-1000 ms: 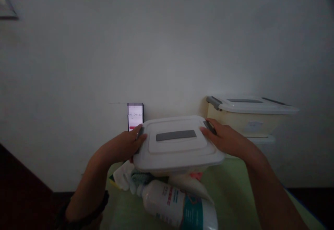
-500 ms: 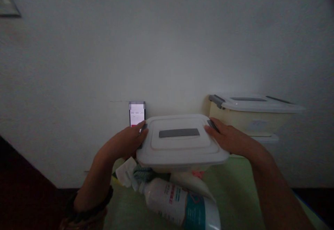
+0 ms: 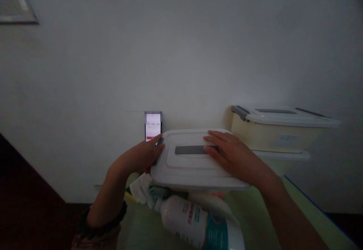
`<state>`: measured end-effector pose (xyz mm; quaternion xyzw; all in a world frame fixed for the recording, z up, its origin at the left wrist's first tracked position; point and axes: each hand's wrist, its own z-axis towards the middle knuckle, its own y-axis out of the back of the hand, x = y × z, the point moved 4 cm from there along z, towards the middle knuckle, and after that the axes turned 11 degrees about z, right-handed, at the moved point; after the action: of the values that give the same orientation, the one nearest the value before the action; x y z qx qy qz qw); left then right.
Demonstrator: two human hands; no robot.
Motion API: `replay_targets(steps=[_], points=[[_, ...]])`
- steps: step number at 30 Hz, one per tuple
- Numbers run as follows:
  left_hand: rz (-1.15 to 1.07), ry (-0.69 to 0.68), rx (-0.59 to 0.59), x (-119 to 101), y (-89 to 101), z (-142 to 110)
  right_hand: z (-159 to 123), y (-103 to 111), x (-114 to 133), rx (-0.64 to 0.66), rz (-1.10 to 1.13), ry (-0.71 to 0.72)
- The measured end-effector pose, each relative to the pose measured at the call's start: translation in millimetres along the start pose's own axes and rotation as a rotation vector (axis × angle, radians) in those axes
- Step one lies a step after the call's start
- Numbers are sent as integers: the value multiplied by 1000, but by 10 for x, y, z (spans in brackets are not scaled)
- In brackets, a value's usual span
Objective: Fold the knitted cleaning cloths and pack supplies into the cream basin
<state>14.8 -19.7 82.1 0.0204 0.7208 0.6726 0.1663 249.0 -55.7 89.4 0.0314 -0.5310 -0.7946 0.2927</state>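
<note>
A white-lidded storage box (image 3: 187, 170) with a grey lid handle (image 3: 188, 150) is in the middle. At its left end my left hand (image 3: 144, 155) grips the grey side latch, thumb on the lid's edge; its lower fingers are hidden. My right hand (image 3: 231, 153) lies on the right part of the lid with fingers stretched out, touching the handle's right end. In front of the box a large white bottle with a teal label (image 3: 195, 219) lies on its side. Between bottle and box are a white item (image 3: 141, 188) and a dark green textured item (image 3: 159, 191).
A second lidded box (image 3: 261, 133) stands at the back right, on top of another white lid (image 3: 297, 155). A phone (image 3: 153, 127) showing a timer leans at the white wall (image 3: 181, 53). The green table surface (image 3: 263, 219) has a blue right edge.
My right hand has moved left from the right latch onto the top of the lid, and its fingers have spread out. My left hand keeps its hold on the left latch.
</note>
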Motion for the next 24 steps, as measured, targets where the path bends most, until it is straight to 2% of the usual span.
replay_targets(steps=[3,14,24], points=[[-42,7,68,20,-29,2,-15,5,31,37,3,36],[20,-31,18,-60,31,-24,15,8,-59,53,62,62],[5,-42,43,-34,-50,42,23,-94,-178,130,167,26]])
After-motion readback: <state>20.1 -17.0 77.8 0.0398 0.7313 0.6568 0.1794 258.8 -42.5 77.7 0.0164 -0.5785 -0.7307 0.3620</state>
